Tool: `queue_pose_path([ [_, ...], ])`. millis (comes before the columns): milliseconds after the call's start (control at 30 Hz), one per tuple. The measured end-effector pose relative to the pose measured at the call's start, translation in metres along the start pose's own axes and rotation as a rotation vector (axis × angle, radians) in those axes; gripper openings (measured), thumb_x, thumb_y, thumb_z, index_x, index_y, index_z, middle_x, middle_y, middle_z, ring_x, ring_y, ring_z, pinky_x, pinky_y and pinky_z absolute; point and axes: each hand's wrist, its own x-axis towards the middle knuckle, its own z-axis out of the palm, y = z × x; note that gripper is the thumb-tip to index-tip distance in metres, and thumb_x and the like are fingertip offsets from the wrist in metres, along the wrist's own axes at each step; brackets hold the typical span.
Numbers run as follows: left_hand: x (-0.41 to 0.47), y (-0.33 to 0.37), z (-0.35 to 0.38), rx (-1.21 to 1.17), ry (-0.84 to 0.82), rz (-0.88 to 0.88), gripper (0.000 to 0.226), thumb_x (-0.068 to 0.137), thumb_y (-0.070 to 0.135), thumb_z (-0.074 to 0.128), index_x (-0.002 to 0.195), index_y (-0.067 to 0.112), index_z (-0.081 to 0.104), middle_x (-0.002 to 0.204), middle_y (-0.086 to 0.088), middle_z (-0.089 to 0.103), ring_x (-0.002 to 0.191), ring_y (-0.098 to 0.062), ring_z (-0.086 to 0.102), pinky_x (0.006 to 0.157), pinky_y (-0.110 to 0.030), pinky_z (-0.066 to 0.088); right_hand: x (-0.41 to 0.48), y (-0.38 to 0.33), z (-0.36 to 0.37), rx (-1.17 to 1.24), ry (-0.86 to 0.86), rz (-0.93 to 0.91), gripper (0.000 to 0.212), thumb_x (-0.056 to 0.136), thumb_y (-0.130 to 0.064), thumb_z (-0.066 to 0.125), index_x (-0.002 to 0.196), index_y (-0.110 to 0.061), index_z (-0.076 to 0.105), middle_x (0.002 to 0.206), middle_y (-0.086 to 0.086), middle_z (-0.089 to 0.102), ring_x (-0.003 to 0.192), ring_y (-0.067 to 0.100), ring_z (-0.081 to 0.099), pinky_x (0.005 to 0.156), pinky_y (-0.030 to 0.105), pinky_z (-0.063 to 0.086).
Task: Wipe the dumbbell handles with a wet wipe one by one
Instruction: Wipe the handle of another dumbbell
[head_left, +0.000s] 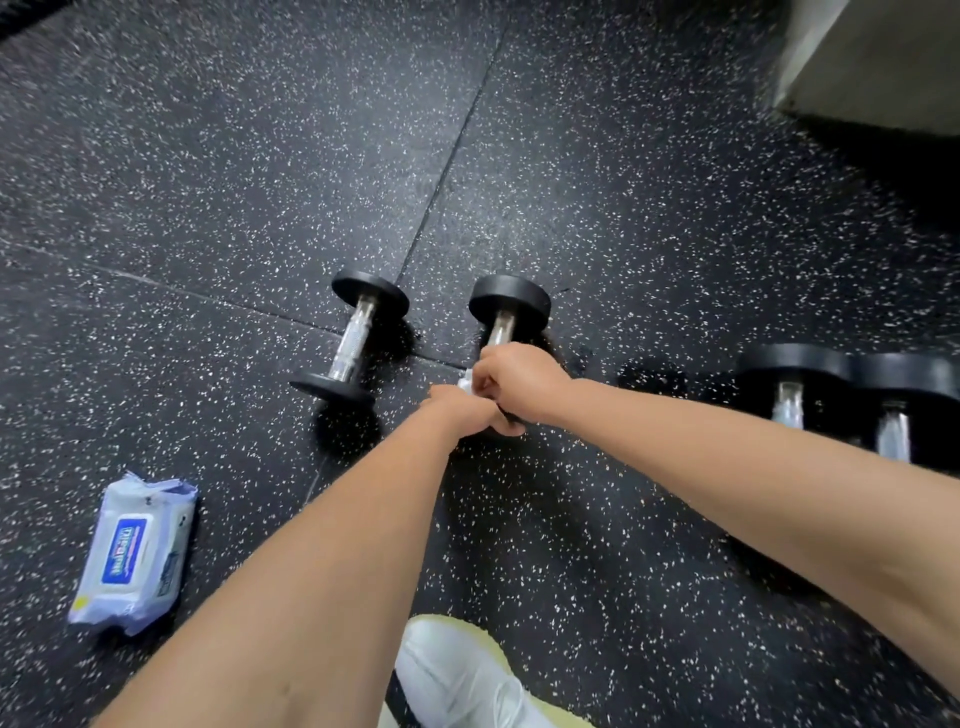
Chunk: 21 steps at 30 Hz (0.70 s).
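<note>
While a blue-and-white plastic wipe pack (136, 553) lies near left and a black-headed chrome-handled dumbbell (350, 340) waits, the left hand (467, 413) clasps the near head of the second black dumbbell (508, 306) and the right hand (522, 379) clenches a white wet wipe (466, 383) round its handle. If the left hand's clasp slackens, the round heads could roll and the far handle end could go unwiped.

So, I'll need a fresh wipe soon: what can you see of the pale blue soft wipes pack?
The pale blue soft plastic wipes pack lies flat on the black speckled rubber floor, at the lower left of the view. A dark blue label sits on top, its print blurred. Its far end is crumpled. Only the floor touches it.
</note>
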Motion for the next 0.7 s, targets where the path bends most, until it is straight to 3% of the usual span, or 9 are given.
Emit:
queue_pose_path([
  [33, 0.002, 0.000, 0.001, 0.000, 0.001, 0.007, 0.162, 0.028, 0.049, 0.100, 0.160, 0.007, 0.015, 0.160, -0.012, 0.034, 0.141, -0.033, 0.043, 0.112, -0.049, 0.043, 0.002, 0.003, -0.002, -0.032, 0.008, -0.021, 0.017, 0.079, -0.014, 0.070, 0.085, -0.030, 0.073, 0.087, -0.011, 0.058, 0.080, 0.020, 0.062, 0.062, 0.033, 0.046],
  [100, 0.001, 0.000, 0.001, 0.007, -0.004, 0.019, 0.161, 0.040, 0.050, 0.102, 0.162, 0.005, 0.007, 0.164, -0.014, 0.028, 0.146, -0.036, 0.037, 0.116, -0.052, 0.039, 0.009, 0.007, -0.008, -0.053, 0.056, 0.009, 0.018, 0.080, -0.014, 0.071, 0.086, -0.030, 0.074, 0.087, -0.012, 0.056, 0.080, 0.021, 0.062, 0.061, 0.030, 0.040],
  [167, -0.001, -0.001, 0.003, 0.012, 0.002, 0.035, 0.159, 0.054, 0.050, 0.101, 0.161, 0.002, -0.006, 0.168, -0.016, 0.019, 0.152, -0.037, 0.029, 0.120, -0.051, 0.033, 0.014, 0.012, -0.013, -0.025, 0.136, 0.116, 0.018, 0.080, -0.013, 0.069, 0.088, -0.028, 0.075, 0.092, -0.010, 0.060, 0.081, 0.023, 0.061, 0.063, 0.029, 0.040],
  [267, -0.004, 0.000, 0.004, 0.034, -0.002, 0.041, 0.159, 0.057, 0.052, 0.099, 0.160, 0.001, -0.011, 0.169, -0.017, 0.016, 0.154, -0.036, 0.024, 0.120, -0.049, 0.031, 0.011, 0.013, -0.009, 0.045, 0.227, 0.237, 0.013, 0.081, -0.015, 0.063, 0.085, -0.024, 0.071, 0.091, -0.006, 0.060, 0.078, 0.023, 0.058, 0.058, 0.029, 0.036],
  [333, -0.001, 0.001, 0.005, 0.041, -0.004, 0.038, 0.157, 0.056, 0.053, 0.099, 0.161, 0.001, -0.006, 0.168, -0.018, 0.020, 0.153, -0.037, 0.027, 0.120, -0.050, 0.032, 0.001, 0.006, -0.003, 0.033, 0.192, 0.163, 0.011, 0.082, -0.015, 0.064, 0.086, -0.022, 0.071, 0.091, -0.007, 0.061, 0.079, 0.022, 0.059, 0.059, 0.028, 0.034],
  [433, 0.005, -0.001, 0.005, 0.036, 0.022, 0.051, 0.151, 0.046, 0.054, 0.099, 0.160, 0.004, 0.013, 0.161, -0.020, 0.033, 0.146, -0.039, 0.038, 0.118, -0.051, 0.037, -0.009, 0.000, 0.006, 0.007, 0.052, -0.021, 0.016, 0.081, -0.012, 0.068, 0.085, -0.026, 0.074, 0.090, -0.008, 0.061, 0.079, 0.022, 0.062, 0.063, 0.033, 0.046],
  [533, 0.003, -0.003, 0.000, 0.012, -0.078, 0.069, 0.159, 0.047, 0.053, 0.097, 0.161, 0.008, -0.005, 0.164, -0.016, 0.027, 0.147, -0.038, 0.035, 0.117, -0.054, 0.037, -0.001, 0.010, -0.001, -0.024, 0.063, -0.058, 0.014, 0.082, -0.016, 0.069, 0.085, -0.029, 0.075, 0.086, -0.012, 0.057, 0.078, 0.019, 0.061, 0.062, 0.032, 0.045],
  [600, 0.004, -0.003, -0.003, 0.010, -0.114, 0.062, 0.147, 0.066, 0.045, 0.094, 0.161, 0.006, -0.012, 0.168, -0.014, 0.020, 0.148, -0.041, 0.031, 0.117, -0.057, 0.035, 0.006, 0.016, -0.009, -0.043, 0.132, 0.026, 0.014, 0.082, -0.017, 0.070, 0.089, -0.029, 0.076, 0.086, -0.012, 0.056, 0.079, 0.020, 0.061, 0.062, 0.028, 0.039],
  [700, 0.006, -0.002, -0.005, -0.018, -0.134, 0.044, 0.130, 0.074, 0.037, 0.090, 0.161, 0.010, -0.003, 0.164, -0.014, 0.023, 0.144, -0.042, 0.034, 0.115, -0.058, 0.036, 0.011, 0.021, -0.012, 0.012, 0.248, 0.212, 0.013, 0.081, -0.017, 0.067, 0.088, -0.025, 0.075, 0.088, -0.007, 0.060, 0.077, 0.023, 0.060, 0.061, 0.029, 0.041],
])
